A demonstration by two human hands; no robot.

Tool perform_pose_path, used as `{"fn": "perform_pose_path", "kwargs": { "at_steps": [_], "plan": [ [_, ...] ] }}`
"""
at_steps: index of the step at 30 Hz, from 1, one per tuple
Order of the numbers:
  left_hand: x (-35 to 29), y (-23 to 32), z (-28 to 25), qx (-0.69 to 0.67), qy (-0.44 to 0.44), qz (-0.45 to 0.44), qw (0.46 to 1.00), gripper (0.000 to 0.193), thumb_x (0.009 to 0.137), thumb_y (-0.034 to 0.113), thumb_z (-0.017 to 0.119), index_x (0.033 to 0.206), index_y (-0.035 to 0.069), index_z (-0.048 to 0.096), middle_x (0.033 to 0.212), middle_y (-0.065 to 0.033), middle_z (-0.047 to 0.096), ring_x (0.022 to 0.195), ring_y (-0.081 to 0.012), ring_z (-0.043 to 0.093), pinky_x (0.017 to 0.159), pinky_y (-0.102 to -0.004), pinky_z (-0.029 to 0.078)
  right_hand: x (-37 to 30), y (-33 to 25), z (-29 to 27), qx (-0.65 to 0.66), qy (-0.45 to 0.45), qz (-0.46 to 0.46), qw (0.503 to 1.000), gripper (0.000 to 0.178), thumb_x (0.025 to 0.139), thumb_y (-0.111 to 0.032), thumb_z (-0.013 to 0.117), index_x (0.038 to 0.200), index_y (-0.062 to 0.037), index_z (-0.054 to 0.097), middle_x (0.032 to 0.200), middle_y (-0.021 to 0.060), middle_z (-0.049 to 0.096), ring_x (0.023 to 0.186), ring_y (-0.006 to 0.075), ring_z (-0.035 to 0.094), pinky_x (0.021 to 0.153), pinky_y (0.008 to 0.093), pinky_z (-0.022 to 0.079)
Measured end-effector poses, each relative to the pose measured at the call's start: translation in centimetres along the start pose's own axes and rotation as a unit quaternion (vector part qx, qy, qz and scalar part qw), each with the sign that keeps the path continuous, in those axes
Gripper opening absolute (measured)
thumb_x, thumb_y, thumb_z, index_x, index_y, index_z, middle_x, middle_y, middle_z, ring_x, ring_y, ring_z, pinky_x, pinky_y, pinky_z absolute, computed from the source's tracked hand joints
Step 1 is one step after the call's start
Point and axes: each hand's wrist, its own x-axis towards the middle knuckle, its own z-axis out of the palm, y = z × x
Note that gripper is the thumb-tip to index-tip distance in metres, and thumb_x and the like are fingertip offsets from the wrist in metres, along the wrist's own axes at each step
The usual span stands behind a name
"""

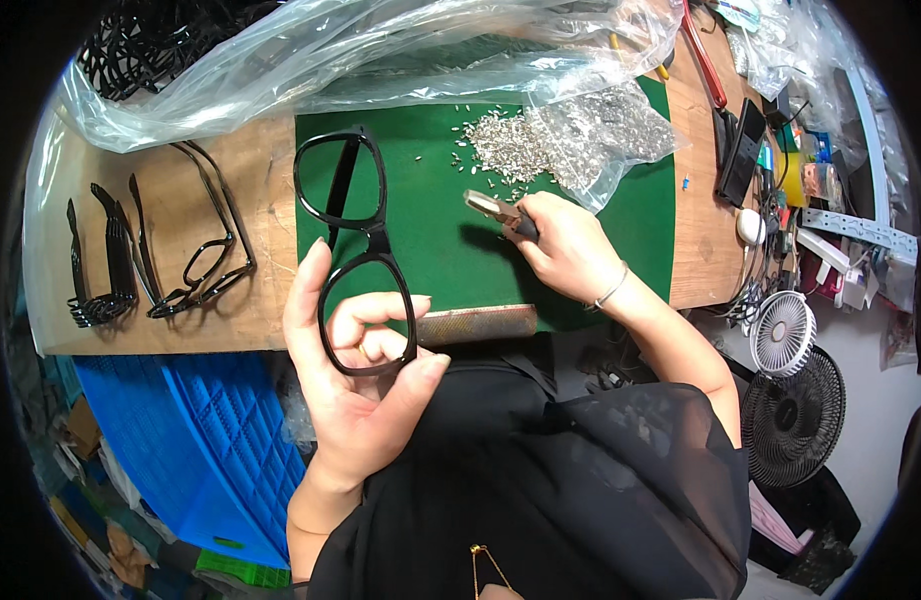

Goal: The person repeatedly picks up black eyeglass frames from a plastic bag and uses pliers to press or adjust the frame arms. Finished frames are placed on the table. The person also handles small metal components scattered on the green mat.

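Observation:
A black eyeglass frame (379,240) is held up in my left hand (351,400), its fingers and thumb closed around the nearer rim. No lenses can be made out in its openings, and one temple shows through the farther one. Over the green mat (441,265), my right hand (571,240) grips pliers (501,212), jaws pointing left. Just beyond the pliers lies a pile of small silvery metal parts (501,145), some spilling from a clear plastic bag (611,140).
More black glasses (211,270) and a stack of folded ones (111,270) lie on the wooden table at left. Clear plastic sheeting (361,60) covers the far side. A phone (743,150), cables and a small white fan (783,332) are at right. A blue crate (211,440) stands below left.

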Motion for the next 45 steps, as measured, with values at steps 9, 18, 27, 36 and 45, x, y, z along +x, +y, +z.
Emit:
{"fn": "perform_pose_path", "kwargs": {
  "at_steps": [9,18,27,36,45],
  "plan": [
    [-0.2,-0.5,1.0,0.078,-0.069,0.026,0.994,0.091,0.069,-0.013,0.061,0.136,0.005,0.001,0.109,-0.0169,0.049,0.075,-0.0103,0.057,0.072,-0.0221,0.046,-0.6,-0.4,0.2,-0.031,0.067,-0.060,0.995,0.014,0.072,-0.009,0.059,0.079,-0.0013,0.050,0.075,0.0147,0.054,0.070,0.0307,0.056,0.062,0.0373,0.045],
    [-0.9,-1.7,2.8,0.180,0.000,0.125,0.976,0.086,0.068,-0.008,0.065,0.134,-0.003,0.011,0.109,-0.0190,0.054,0.077,-0.0158,0.061,0.068,-0.0241,0.051,-4.6,-7.4,-3.2,0.435,-0.011,-0.031,0.900,0.009,0.079,-0.002,0.059,0.084,0.0010,0.052,0.070,0.0061,0.054,0.064,0.0090,0.050,0.060,0.0242,0.043],
    [-1.2,-1.8,2.8,0.227,-0.017,0.141,0.964,0.090,0.070,-0.014,0.059,0.136,0.005,0.000,0.120,-0.0189,0.043,0.095,-0.0179,0.054,0.079,-0.0268,0.048,-4.3,-8.5,-3.5,0.605,-0.069,0.124,0.783,0.015,0.081,-0.011,0.062,0.088,-0.0017,0.052,0.078,0.0004,0.054,0.073,0.0057,0.049,0.067,0.0214,0.041],
    [-0.6,-2.3,3.0,0.130,-0.010,0.163,0.978,0.088,0.069,-0.014,0.059,0.134,0.003,0.002,0.118,-0.0222,0.043,0.102,-0.0247,0.051,0.081,-0.0330,0.050,-4.5,-8.2,-3.0,0.557,-0.070,0.049,0.826,0.020,0.083,-0.012,0.059,0.096,-0.0003,0.050,0.083,0.0002,0.053,0.077,0.0055,0.048,0.069,0.0203,0.040],
    [-0.7,-2.4,3.2,0.149,0.030,0.199,0.968,0.084,0.069,-0.013,0.060,0.133,-0.001,0.008,0.115,-0.0253,0.045,0.102,-0.0296,0.054,0.080,-0.0343,0.051,-4.7,-8.9,-2.1,0.622,-0.048,0.060,0.779,0.017,0.086,-0.009,0.055,0.098,0.0016,0.048,0.090,0.0024,0.053,0.083,0.0068,0.049,0.073,0.0224,0.042]
  ]
}}
